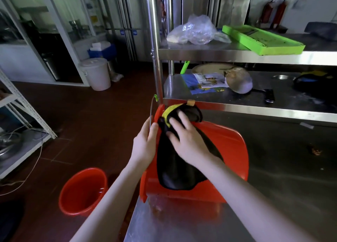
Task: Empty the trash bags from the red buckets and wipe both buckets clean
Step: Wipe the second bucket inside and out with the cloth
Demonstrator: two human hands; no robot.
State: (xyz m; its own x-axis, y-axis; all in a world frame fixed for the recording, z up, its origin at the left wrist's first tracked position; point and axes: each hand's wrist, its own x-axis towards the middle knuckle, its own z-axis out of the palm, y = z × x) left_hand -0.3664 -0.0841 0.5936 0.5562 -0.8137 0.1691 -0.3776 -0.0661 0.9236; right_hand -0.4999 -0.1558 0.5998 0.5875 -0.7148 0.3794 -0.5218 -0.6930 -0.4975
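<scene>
Floor, left of the desk: one red bucket, upright. The left grip clamps the rim of the second bucket, which lies sideways on the desk, mouth leftward. The right grip, fingers spread, presses the cloth near that rim, and the bare wall runs rightward.

A commercial kitchen is indicated. A stainless steel worktable is backed by a two-tier steel shelf, on whose lower tier an upturned pan and a round chopping board are kept. Tall steel refrigerator doors, a white lidded pail, wall-hung fire extinguishers and a red-brown tiled floor are seen behind.
</scene>
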